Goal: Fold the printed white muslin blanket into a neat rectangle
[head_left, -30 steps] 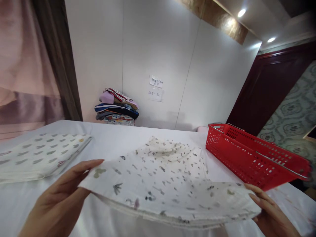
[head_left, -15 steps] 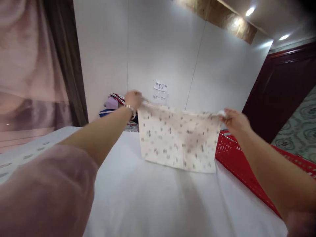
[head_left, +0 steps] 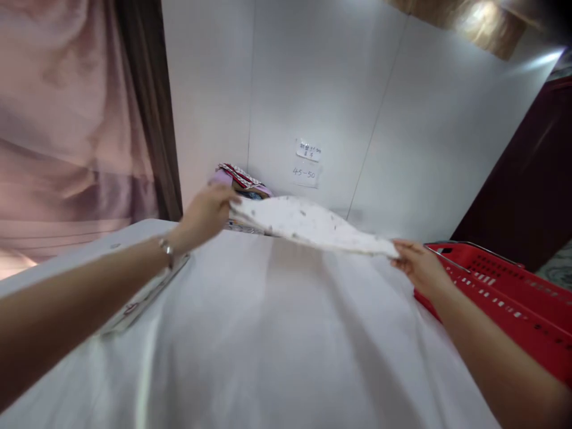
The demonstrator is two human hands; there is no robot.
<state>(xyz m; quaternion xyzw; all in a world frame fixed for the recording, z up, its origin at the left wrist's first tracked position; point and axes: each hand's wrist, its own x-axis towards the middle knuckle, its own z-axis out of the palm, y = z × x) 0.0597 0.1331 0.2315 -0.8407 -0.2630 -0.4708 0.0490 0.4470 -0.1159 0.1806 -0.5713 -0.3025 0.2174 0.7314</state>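
A white cloth with small dark printed spots (head_left: 308, 221) stretches between my two hands above the white-covered table (head_left: 286, 333). My left hand (head_left: 213, 208), with a bracelet at the wrist, is closed on the cloth's left corner. At the opposite corner, my right hand (head_left: 413, 262) pinches the edge between thumb and fingers. The cloth billows up in the middle, and its near edge hangs free of the table. Its underside is hidden from me.
To the right stands a red plastic basket (head_left: 504, 304) with a metal handle. Several folded fabrics (head_left: 243, 179) are stacked at the far edge, below paper signs (head_left: 307, 164) on the grey wall. A flat pale printed item (head_left: 138, 307) lies at left, beside a pink curtain (head_left: 67, 119).
The cloth hung down facing me; now it is swung out nearly flat and billowing. My right hand is lower, my left hand a little lower and further left. The view has tilted downward.
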